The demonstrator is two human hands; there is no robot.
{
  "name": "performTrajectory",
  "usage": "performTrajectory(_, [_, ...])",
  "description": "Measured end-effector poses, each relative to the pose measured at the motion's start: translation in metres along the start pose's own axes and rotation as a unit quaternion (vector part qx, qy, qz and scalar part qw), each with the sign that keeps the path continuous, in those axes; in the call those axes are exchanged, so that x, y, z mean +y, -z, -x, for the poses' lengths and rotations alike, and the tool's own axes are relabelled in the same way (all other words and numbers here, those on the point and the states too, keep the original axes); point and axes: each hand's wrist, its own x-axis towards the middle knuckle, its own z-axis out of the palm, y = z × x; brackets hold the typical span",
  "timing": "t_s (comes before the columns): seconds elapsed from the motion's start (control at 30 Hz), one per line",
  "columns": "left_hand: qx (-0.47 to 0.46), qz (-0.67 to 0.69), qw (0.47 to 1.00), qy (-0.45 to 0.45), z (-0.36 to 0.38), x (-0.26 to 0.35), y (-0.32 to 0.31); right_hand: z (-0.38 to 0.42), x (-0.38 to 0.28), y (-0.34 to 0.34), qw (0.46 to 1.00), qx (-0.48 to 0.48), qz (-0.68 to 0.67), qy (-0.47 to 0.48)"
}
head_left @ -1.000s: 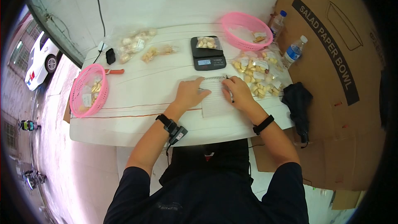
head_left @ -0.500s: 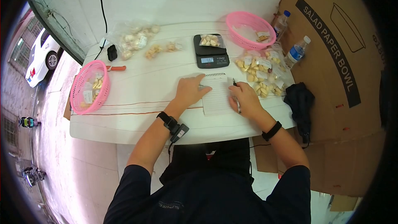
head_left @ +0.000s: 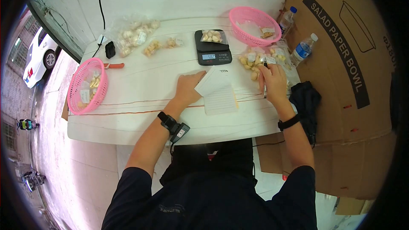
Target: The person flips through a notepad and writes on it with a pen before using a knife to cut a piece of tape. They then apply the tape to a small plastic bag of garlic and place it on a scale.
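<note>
A small lined spiral notepad point(head_left: 220, 101) lies on the table with its top sheet point(head_left: 209, 83) lifted and turned askew. My left hand point(head_left: 188, 88) is closed at the left edge of that sheet, its thumb partly hidden. In my right hand point(head_left: 275, 81) is a pen point(head_left: 265, 90), held upright beside the clear bags of pale garlic-like cloves point(head_left: 254, 64). Behind the notepad stands a black digital scale point(head_left: 214, 58) with a lit display. A small bag of cloves point(head_left: 212, 37) rests on its platform.
Pink baskets stand at the back right point(head_left: 237, 34) and left point(head_left: 105, 95), with bags inside. Further bags point(head_left: 135, 38) and an orange-handled tool point(head_left: 114, 65) lie at left. Water bottles point(head_left: 303, 51), a black folded umbrella point(head_left: 305, 102) and a large carton point(head_left: 332, 115) line the right side.
My right hand, with the pen, has moved right and away from the notepad to the bags. The notepad's top sheet has come up and turned under my left hand.
</note>
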Motion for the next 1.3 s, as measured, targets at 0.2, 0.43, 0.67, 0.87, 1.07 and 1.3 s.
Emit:
performTrajectory(0.2, [0.017,0.001,1.000,-0.016,-0.003,0.000,-0.002,0.014,-0.032,-0.027,1.000,-0.007,-0.023,-0.014])
performTrajectory(0.43, [0.032,0.011,0.999,-0.003,0.000,-0.005,-0.005,0.014,-0.069,-0.062,0.668,0.082,-0.562,-0.480])
performTrajectory(0.67, [0.104,0.123,0.984,-0.074,-0.002,0.011,0.014,-0.001,-0.087,-0.053,0.613,0.173,-0.556,-0.534])
performTrajectory(0.87, [-0.032,0.137,0.990,-0.023,0.008,0.024,0.028,0.024,-0.076,-0.060,0.886,0.039,-0.350,-0.301])
performTrajectory(1.07, [-0.102,0.071,0.989,-0.077,0.020,0.041,0.029,0.027,-0.082,-0.043,0.784,-0.018,-0.453,-0.423])
performTrajectory(1.3, [-0.100,0.046,0.989,-0.101,0.024,0.038,0.024,0.039,-0.093,-0.052,0.919,-0.014,-0.272,-0.284])
